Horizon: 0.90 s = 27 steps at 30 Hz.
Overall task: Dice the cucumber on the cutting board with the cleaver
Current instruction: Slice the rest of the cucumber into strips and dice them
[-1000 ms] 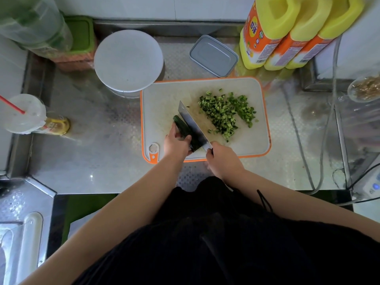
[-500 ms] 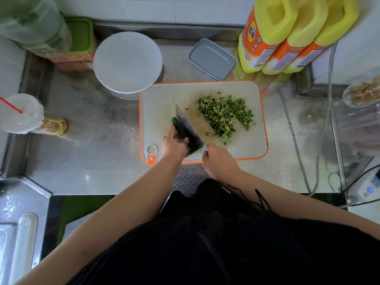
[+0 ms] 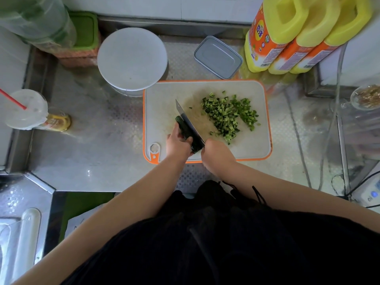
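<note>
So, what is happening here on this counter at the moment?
A person is dicing a dark green cucumber on a white cutting board with an orange rim. The left hand holds the remaining cucumber piece steady, and the right hand grips the steel cleaver, whose blade lies against it. A pile of small green cucumber cubes already lies to the right on the board.

Dark cucumber (image 3: 182,126) lies beside the cleaver (image 3: 190,121) blade on the orange-rimmed cutting board (image 3: 164,103) (dice heaped right)
</note>
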Motion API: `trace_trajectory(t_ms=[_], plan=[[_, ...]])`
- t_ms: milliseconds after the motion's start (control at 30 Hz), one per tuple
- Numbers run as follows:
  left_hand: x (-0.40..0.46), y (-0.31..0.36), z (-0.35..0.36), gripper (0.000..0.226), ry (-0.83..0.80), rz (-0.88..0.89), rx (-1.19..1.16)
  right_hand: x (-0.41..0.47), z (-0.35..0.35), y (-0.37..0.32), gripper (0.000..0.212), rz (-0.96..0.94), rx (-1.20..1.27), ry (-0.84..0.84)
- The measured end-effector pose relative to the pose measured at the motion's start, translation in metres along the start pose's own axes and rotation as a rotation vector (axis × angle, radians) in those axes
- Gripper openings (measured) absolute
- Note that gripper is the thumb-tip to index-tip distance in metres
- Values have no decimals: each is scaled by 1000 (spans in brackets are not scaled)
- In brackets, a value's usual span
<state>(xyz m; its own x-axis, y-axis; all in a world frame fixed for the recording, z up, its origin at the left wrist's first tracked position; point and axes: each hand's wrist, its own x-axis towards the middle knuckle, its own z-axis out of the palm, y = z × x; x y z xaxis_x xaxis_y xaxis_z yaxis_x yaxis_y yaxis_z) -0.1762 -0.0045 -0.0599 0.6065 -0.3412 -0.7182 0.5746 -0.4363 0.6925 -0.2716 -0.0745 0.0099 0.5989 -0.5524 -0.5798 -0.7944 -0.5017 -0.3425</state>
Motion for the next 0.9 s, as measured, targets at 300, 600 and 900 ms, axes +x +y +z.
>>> trace_trajectory(t_ms=[300,600,900], plan=[[-1,2,-1,77,17,7,37,8,3,6,10,-3,2,-44],[-4,0,-1,73,9,24,33,-4,16,18,16,-17,-88,-56],[-13,3,-5,70,-39,91,70,-8,11,26,18,-2,99,7]])
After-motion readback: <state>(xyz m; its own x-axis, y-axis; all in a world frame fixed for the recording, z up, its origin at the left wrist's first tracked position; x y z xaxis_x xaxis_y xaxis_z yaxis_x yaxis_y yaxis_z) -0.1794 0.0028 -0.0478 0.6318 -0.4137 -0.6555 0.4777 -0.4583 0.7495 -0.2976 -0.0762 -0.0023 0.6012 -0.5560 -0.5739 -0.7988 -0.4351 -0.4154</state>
